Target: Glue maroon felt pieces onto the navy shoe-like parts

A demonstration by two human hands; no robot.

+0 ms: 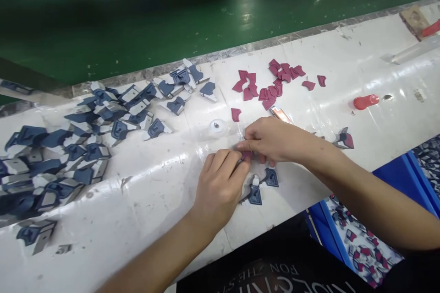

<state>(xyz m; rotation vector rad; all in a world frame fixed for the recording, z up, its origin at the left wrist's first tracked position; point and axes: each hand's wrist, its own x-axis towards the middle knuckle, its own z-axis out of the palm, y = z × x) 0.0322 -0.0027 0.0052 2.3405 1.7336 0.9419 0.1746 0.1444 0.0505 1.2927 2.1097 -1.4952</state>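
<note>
My left hand point(220, 187) is closed, its fingers curled over a small part that is mostly hidden. Against it, my right hand point(266, 139) pinches at a maroon plastic piece point(246, 154), of which only a bit shows between the fingertips. Just below the hands lie two blue-and-grey plastic parts point(255, 194). Beyond the right hand are several loose maroon pieces point(270, 94), and one lone maroon piece point(235, 114) sits closer. A printed metallic-looking item point(280, 113) is partly covered by the right hand.
A large heap of blue-and-grey parts point(85, 146) covers the left side of the white table point(154, 219). A white round fitting point(217, 126) stands near the hands. Rightward lie a red plastic object point(366, 101) and a part with maroon point(344, 139). Blue bins point(332, 229) hold parts below.
</note>
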